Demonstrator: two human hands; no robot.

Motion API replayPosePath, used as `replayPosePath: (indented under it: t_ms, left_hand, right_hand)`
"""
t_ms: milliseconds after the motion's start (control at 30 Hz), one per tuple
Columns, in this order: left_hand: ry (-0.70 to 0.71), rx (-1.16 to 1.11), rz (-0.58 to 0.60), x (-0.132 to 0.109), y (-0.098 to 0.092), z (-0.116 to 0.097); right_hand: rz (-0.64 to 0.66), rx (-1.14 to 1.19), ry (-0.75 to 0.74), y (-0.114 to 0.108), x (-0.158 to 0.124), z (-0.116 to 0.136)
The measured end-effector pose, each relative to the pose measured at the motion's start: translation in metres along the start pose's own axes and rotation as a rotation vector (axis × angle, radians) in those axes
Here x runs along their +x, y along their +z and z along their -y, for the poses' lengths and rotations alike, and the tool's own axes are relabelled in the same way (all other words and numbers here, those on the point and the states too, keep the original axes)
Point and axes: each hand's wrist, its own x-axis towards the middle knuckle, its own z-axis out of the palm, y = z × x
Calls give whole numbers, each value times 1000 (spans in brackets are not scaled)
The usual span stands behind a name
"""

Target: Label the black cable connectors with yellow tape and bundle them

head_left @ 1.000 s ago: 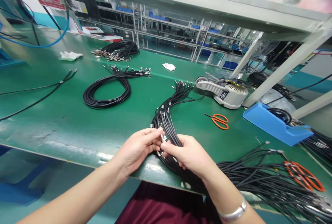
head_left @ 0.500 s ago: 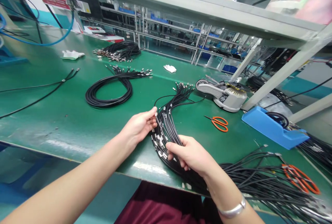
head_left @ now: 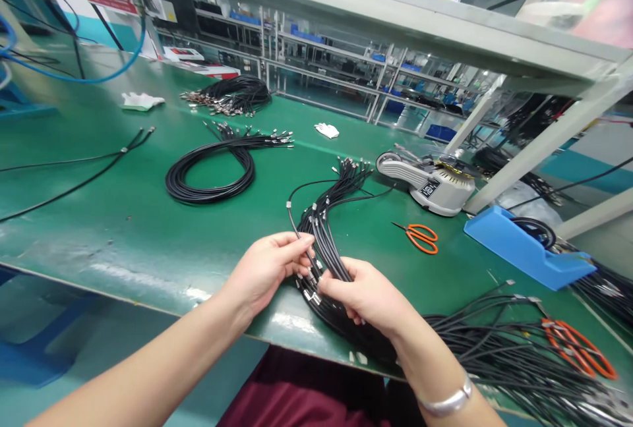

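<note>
A thick bundle of black cables (head_left: 330, 232) with small metal ends and sleeves curves over the bench's near edge. My right hand (head_left: 363, 292) is closed round this bundle, thumb on top. At the bundle's left side, my left hand (head_left: 277, 265) pinches a cable between thumb and fingertips; the fingers hide the exact spot. One thin cable (head_left: 291, 215) with a metal sleeve bows out to the left above that hand. Several metal sleeves (head_left: 311, 295) show between the two hands.
Orange-handled scissors (head_left: 422, 238) lie right of the bundle, by a grey-white tape dispenser (head_left: 438, 191) and a blue bin (head_left: 527, 249). A coiled cable bundle (head_left: 210, 199) lies left. More cables (head_left: 514, 354) and orange-handled scissors (head_left: 576, 348) are at lower right. A shelf beam (head_left: 346, 8) crosses above.
My left hand has moved down and right along the bundle, nearer my right hand. The thin cable now bows out further left, its sleeve showing. My right hand keeps its hold.
</note>
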Motion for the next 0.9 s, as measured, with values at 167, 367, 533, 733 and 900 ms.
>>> replayPosePath:
  t_ms: [167, 367, 533, 733, 900]
  left_hand:
    - [58, -4, -93, 16, -8, -11]
    - [-67, 69, 77, -18, 11, 20]
    - [-105, 96, 103, -22, 12, 29]
    - [-36, 105, 22, 6, 7, 5]
    - [-41, 195, -33, 53, 4, -17]
  right_hand:
    - [16, -27, -11, -4, -8, 7]
    - [-87, 1, -31, -4, -7, 14]
    - [17, -9, -103, 4, -7, 5]
    - [32, -13, -67, 5, -5, 1]
    - [81, 3, -95, -1, -9, 0]
